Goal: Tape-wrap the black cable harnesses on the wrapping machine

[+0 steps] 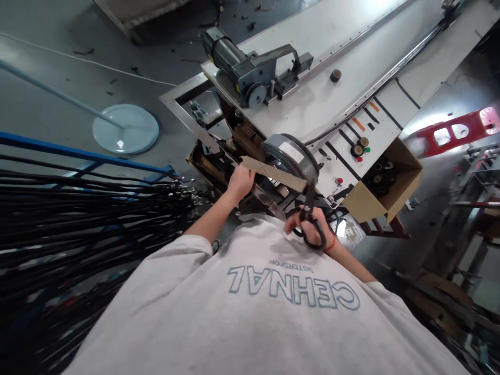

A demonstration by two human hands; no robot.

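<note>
My left hand (241,182) is closed on the left end of a long flat brown strip (275,174), which looks like cardboard or paper. The strip stretches to the right, in front of a dark reel (291,153) with a white label. In my right hand (312,224) is a pair of black-handled scissors (310,200), with fingers through the loops. The scissor blades point away from me and meet the strip's right end; whether they are parted cannot be made out.
A motor unit (238,65) is mounted on the long white workbench (312,104). An open cardboard box (406,174) with black rolls stands at the right. Black cables (97,203) hang on a blue rack at the left, near a round white stand base (125,130).
</note>
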